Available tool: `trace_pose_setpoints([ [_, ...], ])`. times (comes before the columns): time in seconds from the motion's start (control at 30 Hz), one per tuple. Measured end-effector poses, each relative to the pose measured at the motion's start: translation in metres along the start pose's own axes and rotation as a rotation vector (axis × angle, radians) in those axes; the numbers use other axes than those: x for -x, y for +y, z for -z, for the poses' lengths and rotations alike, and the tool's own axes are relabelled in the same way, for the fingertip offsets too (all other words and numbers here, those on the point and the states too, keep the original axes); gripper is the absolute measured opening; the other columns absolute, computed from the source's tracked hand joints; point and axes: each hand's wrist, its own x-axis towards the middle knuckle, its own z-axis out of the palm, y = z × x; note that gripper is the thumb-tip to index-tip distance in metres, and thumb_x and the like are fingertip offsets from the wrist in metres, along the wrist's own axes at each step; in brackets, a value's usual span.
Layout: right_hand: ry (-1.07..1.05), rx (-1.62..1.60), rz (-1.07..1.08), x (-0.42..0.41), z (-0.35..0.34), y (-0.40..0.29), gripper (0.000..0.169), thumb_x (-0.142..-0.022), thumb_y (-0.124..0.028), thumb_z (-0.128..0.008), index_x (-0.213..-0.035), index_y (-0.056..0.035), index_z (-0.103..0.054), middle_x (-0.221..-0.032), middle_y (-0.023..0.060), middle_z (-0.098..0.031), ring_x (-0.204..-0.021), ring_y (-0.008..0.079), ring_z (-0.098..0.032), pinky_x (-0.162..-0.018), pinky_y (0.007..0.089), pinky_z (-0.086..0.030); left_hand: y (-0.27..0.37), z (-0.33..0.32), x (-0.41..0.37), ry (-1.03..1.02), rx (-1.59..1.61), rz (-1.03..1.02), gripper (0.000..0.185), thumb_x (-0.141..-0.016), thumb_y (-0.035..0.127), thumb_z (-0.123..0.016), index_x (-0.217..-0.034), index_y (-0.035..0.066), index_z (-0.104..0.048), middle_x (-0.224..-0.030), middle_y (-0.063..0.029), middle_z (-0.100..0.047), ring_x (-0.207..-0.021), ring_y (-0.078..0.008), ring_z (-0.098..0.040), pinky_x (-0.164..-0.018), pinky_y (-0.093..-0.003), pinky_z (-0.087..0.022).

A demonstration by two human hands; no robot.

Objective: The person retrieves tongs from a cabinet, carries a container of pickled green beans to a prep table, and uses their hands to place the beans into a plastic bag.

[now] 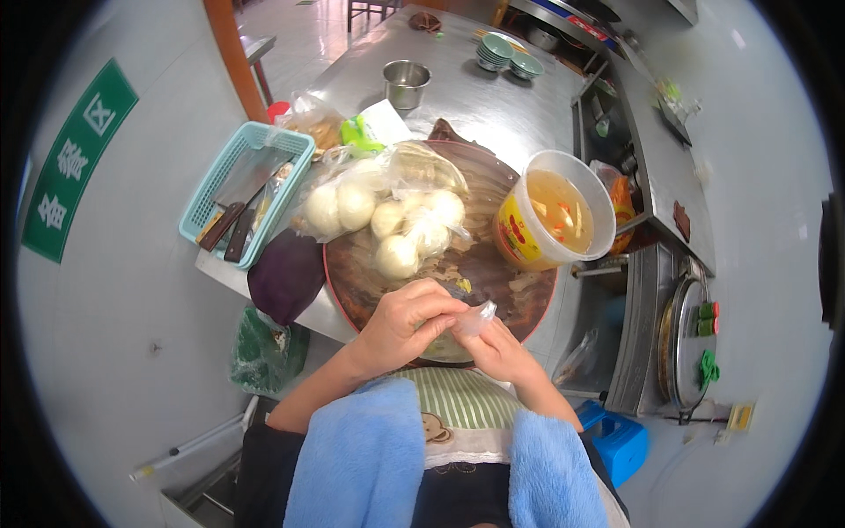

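Observation:
My left hand [403,323] and my right hand [495,350] meet over the near edge of a round, dark chopping board [356,277] with a red rim. Between them they grip the gathered neck of a clear plastic bag [476,319]. The bag's lower part hangs beneath my hands, pale green and mostly hidden. Just beyond, on the board, lies a knotted clear bag of round white vegetables [397,256], possibly peeled onions. Another such bag [340,204] rests behind it to the left. A clear plastic tub [551,211] of yellowish liquid with red pieces stands at the board's right.
A light-blue basket [300,148] with brown-handled knives [223,226] sits left, near a purple cabbage [287,276] at the table edge. Farther back on the steel table [455,53] are a metal pot [406,84] and stacked green bowls [495,51]. A green-lined bin [264,350] stands below left.

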Motion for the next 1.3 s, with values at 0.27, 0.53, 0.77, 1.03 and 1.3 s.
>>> trace_pose_setpoints([
  [0.27, -0.027, -0.407, -0.146, 0.001, -0.003, -0.004, 0.029, -0.090, -0.014, -0.049, -0.114, 0.0003, -0.058, -0.077, -0.0028, -0.054, -0.073, 0.0097, -0.047, -0.067, 0.0258, -0.039, 0.000, -0.012, 0.008, 0.200, -0.021, -0.101, 0.028, -0.076, -0.005, -0.067, -0.103, 0.001, -0.065, -0.085, -0.0089, -0.062, -0.072, -0.0183, -0.059, -0.064, -0.0291, -0.048],
  [0.53, 0.089, -0.127, -0.070, 0.000, -0.011, 0.000, 0.016, -0.089, -0.009, -0.053, -0.101, -0.0014, -0.060, -0.085, 0.0056, -0.061, -0.078, 0.0138, -0.057, -0.071, 0.0279, -0.045, 0.007, -0.014, 0.001, 0.122, -0.007, -0.031, 0.037, -0.076, 0.002, -0.070, -0.112, 0.002, -0.061, -0.093, -0.0094, -0.061, -0.080, -0.0185, -0.060, -0.069, -0.0289, -0.049],
  [0.77, 0.158, -0.357, -0.137, 0.003, -0.005, -0.004, 0.017, -0.094, -0.010, -0.047, -0.102, 0.0005, -0.058, -0.087, 0.0004, -0.059, -0.078, 0.0061, -0.052, -0.069, 0.0220, -0.043, -0.014, -0.006, 0.026, -0.087, -0.435, 0.014, 0.085, -0.068, 0.038, -0.078, -0.136, 0.004, -0.040, -0.125, -0.0144, -0.050, -0.115, -0.0314, -0.050, -0.100, -0.0427, -0.035],
  [1.03, 0.086, -0.493, -0.073, -0.017, -0.003, -0.029, 0.019, -0.096, -0.015, -0.045, -0.099, -0.0014, -0.058, -0.090, 0.0000, -0.059, -0.082, 0.0058, -0.051, -0.074, 0.0220, -0.041, -0.016, 0.003, 0.033, -0.017, -0.163, 0.088, 0.072, -0.077, 0.024, -0.072, -0.138, 0.007, -0.038, -0.122, -0.0142, -0.056, -0.112, -0.0319, -0.052, -0.095, -0.0423, -0.039],
  [1.3, 0.154, -0.598, -0.159, -0.055, 0.006, -0.068, 0.025, -0.096, -0.026, -0.049, -0.087, -0.0044, -0.059, -0.072, -0.0050, -0.047, -0.062, 0.0033, -0.034, -0.056, 0.0191, -0.028, -0.002, 0.039, 0.046, 0.348, -0.125, 0.016, 0.063, -0.083, 0.020, -0.067, -0.137, 0.003, -0.040, -0.133, -0.0160, -0.047, -0.120, -0.0301, -0.048, -0.101, -0.0391, -0.037],
])
